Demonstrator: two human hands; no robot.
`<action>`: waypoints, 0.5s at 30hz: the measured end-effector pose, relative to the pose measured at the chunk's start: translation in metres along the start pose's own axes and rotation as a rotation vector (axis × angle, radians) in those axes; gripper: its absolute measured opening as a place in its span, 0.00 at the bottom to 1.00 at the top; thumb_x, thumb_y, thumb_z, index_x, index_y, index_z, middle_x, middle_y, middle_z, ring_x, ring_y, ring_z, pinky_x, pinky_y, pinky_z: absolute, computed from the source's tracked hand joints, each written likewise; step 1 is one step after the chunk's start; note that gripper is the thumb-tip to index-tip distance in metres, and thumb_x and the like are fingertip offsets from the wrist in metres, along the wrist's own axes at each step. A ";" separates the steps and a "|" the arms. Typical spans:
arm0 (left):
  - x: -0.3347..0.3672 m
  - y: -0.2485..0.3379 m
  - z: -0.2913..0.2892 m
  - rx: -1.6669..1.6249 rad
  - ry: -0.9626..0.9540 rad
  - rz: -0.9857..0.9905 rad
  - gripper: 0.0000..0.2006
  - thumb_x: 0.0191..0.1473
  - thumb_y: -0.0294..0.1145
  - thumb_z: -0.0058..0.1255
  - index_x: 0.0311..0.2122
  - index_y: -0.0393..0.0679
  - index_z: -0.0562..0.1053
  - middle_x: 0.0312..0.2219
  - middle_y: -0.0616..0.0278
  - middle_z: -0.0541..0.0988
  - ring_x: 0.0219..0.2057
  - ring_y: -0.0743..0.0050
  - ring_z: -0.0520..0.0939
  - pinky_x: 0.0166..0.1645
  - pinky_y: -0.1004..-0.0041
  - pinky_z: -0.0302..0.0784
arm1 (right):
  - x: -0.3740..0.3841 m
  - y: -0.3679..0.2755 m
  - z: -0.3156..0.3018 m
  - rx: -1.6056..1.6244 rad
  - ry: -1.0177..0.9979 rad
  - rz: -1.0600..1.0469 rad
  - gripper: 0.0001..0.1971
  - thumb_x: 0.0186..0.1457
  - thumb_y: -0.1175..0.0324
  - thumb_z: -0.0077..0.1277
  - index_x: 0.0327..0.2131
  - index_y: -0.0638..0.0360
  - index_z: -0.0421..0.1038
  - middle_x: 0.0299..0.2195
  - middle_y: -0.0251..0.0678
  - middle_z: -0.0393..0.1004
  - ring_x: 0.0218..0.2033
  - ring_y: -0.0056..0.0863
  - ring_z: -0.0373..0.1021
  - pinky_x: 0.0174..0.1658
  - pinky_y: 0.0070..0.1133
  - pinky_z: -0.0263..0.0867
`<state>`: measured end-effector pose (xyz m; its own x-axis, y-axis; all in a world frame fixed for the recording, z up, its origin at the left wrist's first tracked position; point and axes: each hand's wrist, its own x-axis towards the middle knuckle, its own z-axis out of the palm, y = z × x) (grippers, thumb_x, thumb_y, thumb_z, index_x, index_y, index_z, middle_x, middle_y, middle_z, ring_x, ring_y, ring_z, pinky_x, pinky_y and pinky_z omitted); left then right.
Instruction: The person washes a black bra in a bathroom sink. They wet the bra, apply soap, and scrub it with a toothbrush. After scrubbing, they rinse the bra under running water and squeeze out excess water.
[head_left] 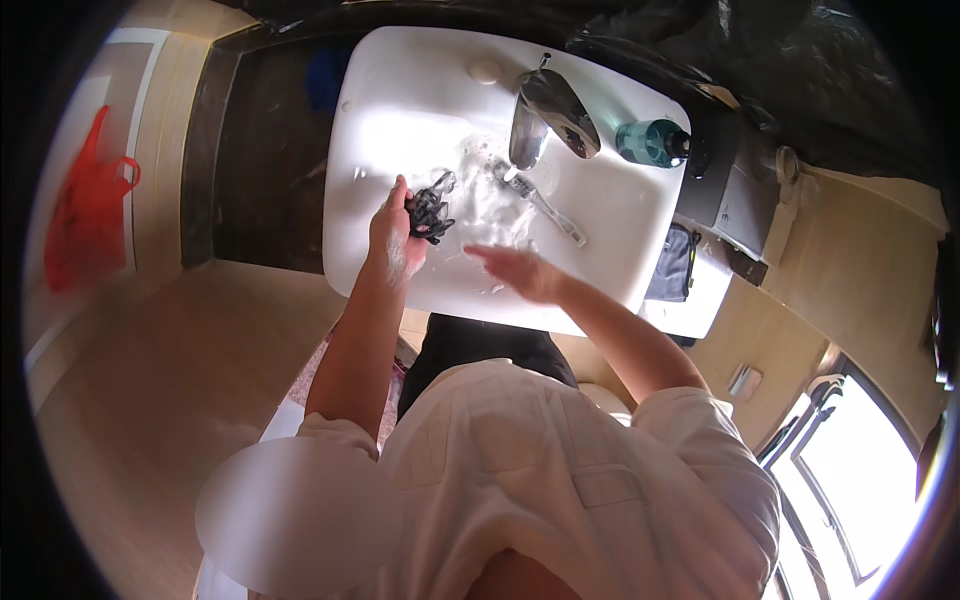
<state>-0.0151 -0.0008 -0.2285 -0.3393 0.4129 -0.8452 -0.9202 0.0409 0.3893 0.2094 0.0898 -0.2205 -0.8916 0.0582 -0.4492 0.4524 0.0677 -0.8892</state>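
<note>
In my left hand [392, 228] is a small black, bunched-up thing [429, 214] with a wet gleam and ragged edges; its exact kind does not show. The thumb and fingers are closed around it, over the left part of a white sink [375, 270]. Soap foam coats my left wrist. To the right, my right hand [520, 272] hovers over the near part of the sink, slightly blurred, its fingers stretched out and nothing in them. Foamy water lies between the hands. Beyond my right hand rests a brush with a clear handle [550, 212], its head near the faucet.
A shiny metal faucet [556, 108] rises at the sink's far side. On the far right rim stands a teal bottle [650, 143] with a black cap. A dark pouch [673, 262] lies right of the sink. A red plastic bag [90, 215] hangs at far left.
</note>
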 end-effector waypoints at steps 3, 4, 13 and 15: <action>-0.005 -0.007 0.006 0.059 0.015 -0.020 0.15 0.60 0.44 0.48 0.26 0.48 0.64 0.22 0.67 0.66 0.23 0.72 0.71 0.26 0.71 0.67 | -0.035 0.000 0.018 -0.354 -0.107 -0.187 0.29 0.64 0.49 0.32 0.65 0.44 0.45 0.65 0.37 0.47 0.67 0.34 0.43 0.67 0.34 0.39; -0.008 -0.011 0.010 0.035 0.017 -0.020 0.15 0.60 0.44 0.48 0.26 0.48 0.64 0.22 0.68 0.67 0.23 0.73 0.70 0.24 0.72 0.65 | -0.039 0.005 0.016 -0.640 -0.136 -0.259 0.30 0.64 0.48 0.31 0.65 0.50 0.46 0.66 0.38 0.46 0.67 0.36 0.42 0.67 0.38 0.37; -0.015 -0.013 0.024 -0.016 0.004 -0.092 0.14 0.59 0.43 0.49 0.25 0.49 0.64 0.19 0.69 0.67 0.19 0.75 0.71 0.23 0.72 0.69 | 0.054 0.012 -0.061 0.911 0.734 0.136 0.15 0.62 0.67 0.39 0.38 0.74 0.68 0.33 0.48 0.76 0.37 0.33 0.75 0.43 0.27 0.72; -0.011 -0.001 0.013 -0.059 -0.028 -0.078 0.14 0.59 0.42 0.49 0.25 0.49 0.64 0.19 0.69 0.68 0.20 0.74 0.72 0.24 0.73 0.70 | 0.074 -0.011 -0.079 1.444 0.693 -0.032 0.12 0.61 0.72 0.31 0.38 0.71 0.65 0.23 0.39 0.67 0.27 0.32 0.68 0.45 0.27 0.70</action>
<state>-0.0080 0.0063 -0.2152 -0.2614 0.4357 -0.8613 -0.9537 0.0209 0.3000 0.1401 0.1718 -0.2374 -0.5366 0.5218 -0.6631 -0.3217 -0.8530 -0.4109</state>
